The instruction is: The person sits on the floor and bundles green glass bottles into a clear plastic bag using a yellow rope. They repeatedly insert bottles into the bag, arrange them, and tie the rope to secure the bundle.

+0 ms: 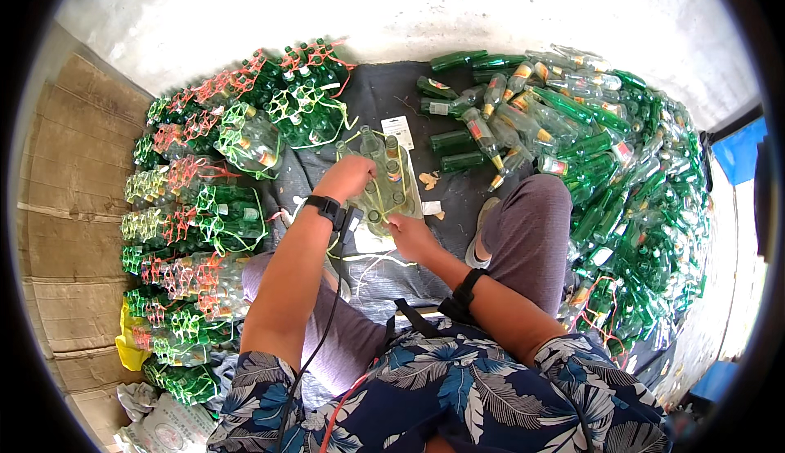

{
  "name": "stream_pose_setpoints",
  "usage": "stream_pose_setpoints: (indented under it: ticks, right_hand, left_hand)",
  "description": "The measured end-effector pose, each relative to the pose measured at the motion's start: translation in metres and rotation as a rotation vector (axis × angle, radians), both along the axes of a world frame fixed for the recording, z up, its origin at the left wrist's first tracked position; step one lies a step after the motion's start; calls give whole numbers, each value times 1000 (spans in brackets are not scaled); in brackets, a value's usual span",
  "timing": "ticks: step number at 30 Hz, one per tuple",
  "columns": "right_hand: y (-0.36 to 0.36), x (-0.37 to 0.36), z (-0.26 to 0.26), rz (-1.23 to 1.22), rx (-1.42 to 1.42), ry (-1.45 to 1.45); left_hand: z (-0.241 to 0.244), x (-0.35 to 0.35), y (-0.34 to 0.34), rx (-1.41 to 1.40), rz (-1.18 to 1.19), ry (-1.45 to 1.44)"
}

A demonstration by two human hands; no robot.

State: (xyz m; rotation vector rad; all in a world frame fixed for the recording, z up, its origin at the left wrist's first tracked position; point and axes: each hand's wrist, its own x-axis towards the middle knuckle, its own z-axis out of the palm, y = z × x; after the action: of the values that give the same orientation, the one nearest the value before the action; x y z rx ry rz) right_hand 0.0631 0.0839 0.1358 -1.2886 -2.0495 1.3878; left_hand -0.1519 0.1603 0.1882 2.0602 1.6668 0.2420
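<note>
Several clear glass bottles (370, 141) stand upright together between my legs, on a pale flat piece. Yellow-green plastic strapping (402, 162) runs around and between their necks. My left hand (348, 177) is at the left side of the group, fingers curled over the strapping; whether it pinches the strap is hard to see. My right hand (412, 237) is at the near side, thumb and fingers closed on the yellow-green strap beside the nearest bottle neck. Both wrists wear black bands, and a black cable runs from the left one.
Strapped bundles of bottles (236, 217) line the left side beside a cardboard sheet (80, 207). Loose green and clear bottles (589, 152) lie heaped on the right. A printed card (397, 132) lies behind the group on dark sheeting (383, 94). A white wall (392, 11) rises behind.
</note>
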Motion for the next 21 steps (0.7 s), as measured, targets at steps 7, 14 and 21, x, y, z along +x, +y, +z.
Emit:
stream_pose_setpoints:
  ticks: [7, 14, 21]
  right_hand:
    - [5, 8, 11, 140, 69, -245]
    - [8, 15, 18, 179, 153, -333]
    - [5, 17, 28, 175, 162, -334]
  left_hand:
    - [3, 2, 8, -223, 141, 16]
    - [4, 8, -8, 15, 68, 140]
    - [32, 18, -49, 72, 25, 82]
